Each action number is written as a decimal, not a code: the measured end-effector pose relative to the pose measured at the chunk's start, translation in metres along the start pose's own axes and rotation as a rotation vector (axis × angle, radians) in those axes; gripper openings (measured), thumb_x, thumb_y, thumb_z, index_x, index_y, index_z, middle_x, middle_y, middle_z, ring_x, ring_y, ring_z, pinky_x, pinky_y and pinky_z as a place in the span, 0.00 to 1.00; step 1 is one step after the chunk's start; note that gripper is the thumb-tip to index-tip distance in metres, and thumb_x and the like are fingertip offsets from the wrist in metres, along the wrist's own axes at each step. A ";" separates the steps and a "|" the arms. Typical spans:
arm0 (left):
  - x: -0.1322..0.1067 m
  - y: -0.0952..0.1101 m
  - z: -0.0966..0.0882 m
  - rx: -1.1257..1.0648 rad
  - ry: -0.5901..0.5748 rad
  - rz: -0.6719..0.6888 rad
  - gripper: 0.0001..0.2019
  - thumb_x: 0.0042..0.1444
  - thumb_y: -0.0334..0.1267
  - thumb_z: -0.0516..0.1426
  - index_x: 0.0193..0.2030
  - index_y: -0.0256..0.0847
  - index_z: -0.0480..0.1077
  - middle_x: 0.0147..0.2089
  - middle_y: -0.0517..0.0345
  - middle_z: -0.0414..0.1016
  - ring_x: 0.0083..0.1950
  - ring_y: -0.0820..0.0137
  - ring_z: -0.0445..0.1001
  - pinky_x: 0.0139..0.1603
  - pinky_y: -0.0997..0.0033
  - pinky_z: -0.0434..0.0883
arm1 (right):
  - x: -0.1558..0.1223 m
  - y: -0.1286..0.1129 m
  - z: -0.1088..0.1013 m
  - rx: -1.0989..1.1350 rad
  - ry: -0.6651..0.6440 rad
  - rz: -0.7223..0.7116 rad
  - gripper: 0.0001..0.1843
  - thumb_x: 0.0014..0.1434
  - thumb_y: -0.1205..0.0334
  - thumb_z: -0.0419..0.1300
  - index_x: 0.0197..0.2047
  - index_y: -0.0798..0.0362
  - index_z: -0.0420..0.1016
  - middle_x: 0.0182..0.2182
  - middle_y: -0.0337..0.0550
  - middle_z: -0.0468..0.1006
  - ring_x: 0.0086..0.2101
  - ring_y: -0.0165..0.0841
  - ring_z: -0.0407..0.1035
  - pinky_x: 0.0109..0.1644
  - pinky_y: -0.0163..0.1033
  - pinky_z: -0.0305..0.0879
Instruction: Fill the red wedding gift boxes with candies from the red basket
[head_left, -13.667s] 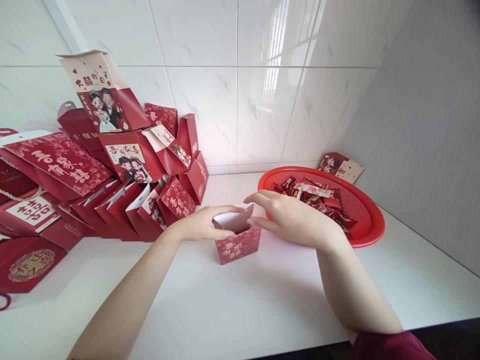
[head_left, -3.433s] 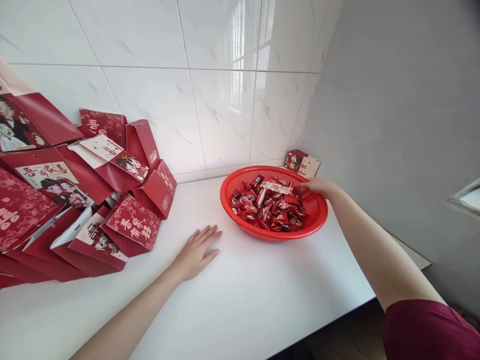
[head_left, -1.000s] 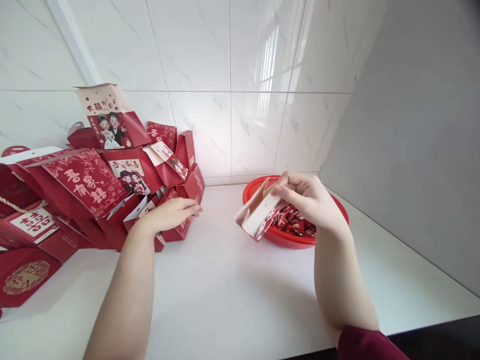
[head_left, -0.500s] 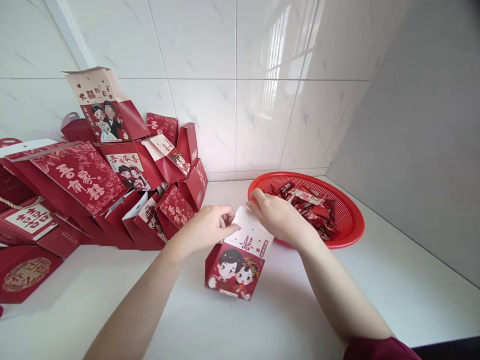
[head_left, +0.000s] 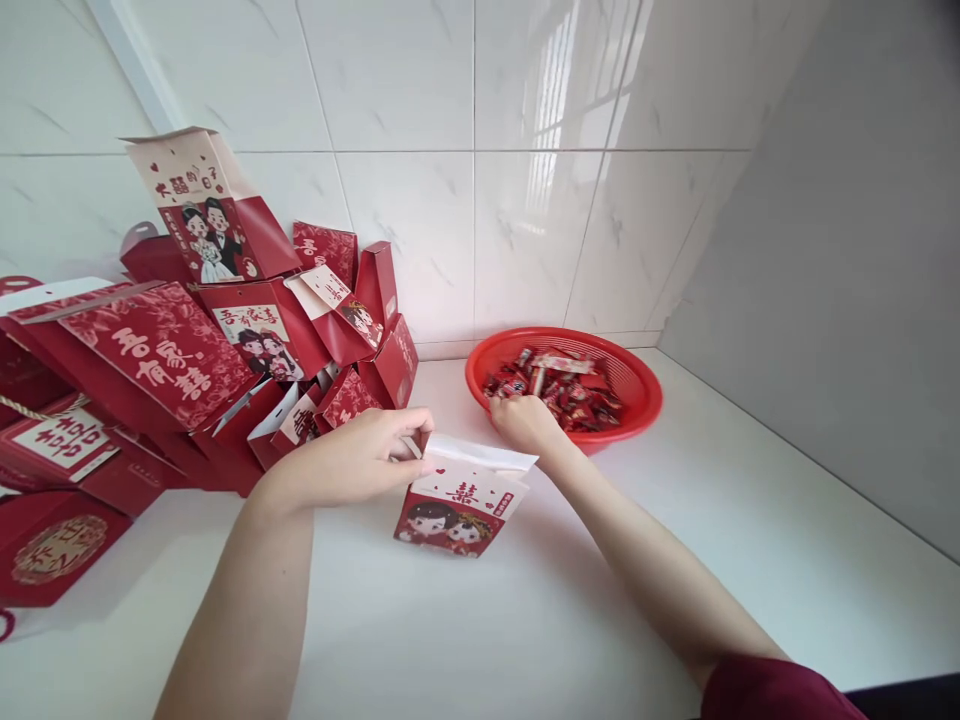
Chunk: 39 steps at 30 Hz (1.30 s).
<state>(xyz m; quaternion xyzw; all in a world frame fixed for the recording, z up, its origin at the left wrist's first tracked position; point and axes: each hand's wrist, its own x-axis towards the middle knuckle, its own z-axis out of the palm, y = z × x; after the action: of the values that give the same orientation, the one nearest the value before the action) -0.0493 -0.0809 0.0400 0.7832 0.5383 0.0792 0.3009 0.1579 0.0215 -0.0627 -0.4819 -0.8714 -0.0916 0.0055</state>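
A small red and cream gift box (head_left: pixel 461 497) with a cartoon couple stands open on the white counter (head_left: pixel 525 620). My left hand (head_left: pixel 360 458) pinches its left top edge and steadies it. My right hand (head_left: pixel 525 420) reaches past the box to the near rim of the red basket (head_left: pixel 637 375), with its fingers curled among the wrapped candies (head_left: pixel 559 390). What those fingers hold is hidden.
A heap of red gift boxes and bags (head_left: pixel 187 350) leans against the tiled wall (head_left: pixel 480 200) at the left. A grey side wall (head_left: pixel 840 250) closes the right. The counter's front edge runs along the bottom right.
The box has been set upright on the counter with its top open. My right hand has left the box and reached into the basket. My left hand stays on the box's edge.
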 end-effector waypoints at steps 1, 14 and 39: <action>0.001 -0.001 0.000 0.033 0.000 0.007 0.09 0.57 0.44 0.55 0.35 0.42 0.61 0.27 0.64 0.65 0.29 0.72 0.65 0.29 0.75 0.58 | 0.001 0.004 0.003 0.008 0.032 -0.023 0.15 0.67 0.72 0.45 0.50 0.63 0.70 0.41 0.61 0.79 0.42 0.41 0.75 0.40 0.38 0.65; 0.020 -0.005 0.009 -0.043 -0.034 -0.117 0.20 0.60 0.56 0.50 0.30 0.40 0.62 0.32 0.60 0.68 0.33 0.71 0.70 0.31 0.75 0.64 | 0.006 0.026 0.027 0.246 0.274 -0.287 0.14 0.69 0.60 0.50 0.50 0.51 0.75 0.36 0.45 0.82 0.32 0.32 0.73 0.31 0.35 0.52; 0.025 -0.001 0.014 0.168 0.092 -0.054 0.25 0.59 0.56 0.49 0.21 0.39 0.56 0.22 0.62 0.53 0.24 0.74 0.53 0.25 0.70 0.47 | -0.068 0.037 -0.074 1.334 0.514 -0.458 0.17 0.66 0.54 0.55 0.31 0.53 0.77 0.38 0.45 0.79 0.41 0.32 0.73 0.47 0.40 0.70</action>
<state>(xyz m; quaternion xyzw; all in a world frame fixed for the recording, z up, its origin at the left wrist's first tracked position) -0.0338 -0.0635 0.0227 0.7863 0.5774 0.0615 0.2110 0.2193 -0.0284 0.0090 -0.1464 -0.7919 0.3474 0.4804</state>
